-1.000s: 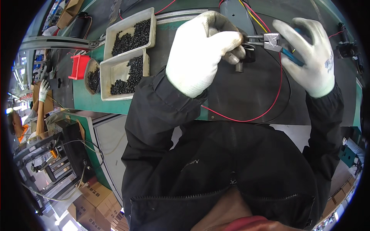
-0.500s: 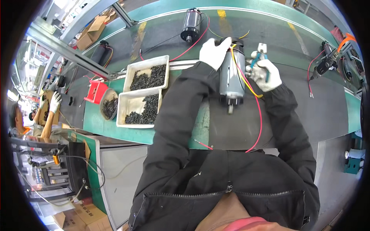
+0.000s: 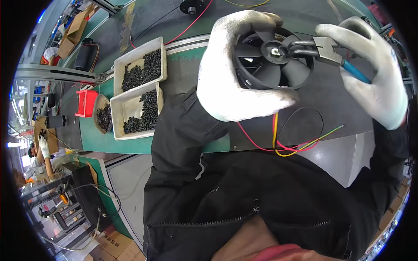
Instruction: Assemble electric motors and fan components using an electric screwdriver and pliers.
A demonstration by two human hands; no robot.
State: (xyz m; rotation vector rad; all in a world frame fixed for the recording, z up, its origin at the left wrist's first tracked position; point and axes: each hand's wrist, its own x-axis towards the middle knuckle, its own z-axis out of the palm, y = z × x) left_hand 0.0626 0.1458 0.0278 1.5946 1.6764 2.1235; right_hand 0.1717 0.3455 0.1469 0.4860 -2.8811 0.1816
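My left hand [image 3: 220, 74], in a white glove, grips the rim of a cylindrical motor, turned so that its black fan [image 3: 266, 75] faces me. The motor's body is mostly hidden behind the fan and the glove. In my gloved right hand [image 3: 383, 71] is a pair of bent-nose pliers [image 3: 327, 51] with blue handles. Their dark tips are at the fan's hub, around the shaft end; whether they hold a small ring there I cannot tell. Red, yellow and black wires [image 3: 275, 130] hang below the motor toward the bench's near edge.
Two white trays [image 3: 116, 126] of small black parts stand at left, beside a round bowl [image 3: 96, 124] of dark rings and a red bin [image 3: 87, 104]. Another motor [image 3: 191, 6] sits at the far side, one more [image 3: 86, 54] beyond the metal frame. A co-worker's gloved hand [image 3: 43, 145] shows far left.
The motor has been lifted and tilted from lying on the bench, bringing its fan end up toward me. The pliers have come from beside it to the fan hub. My view has shifted closer.
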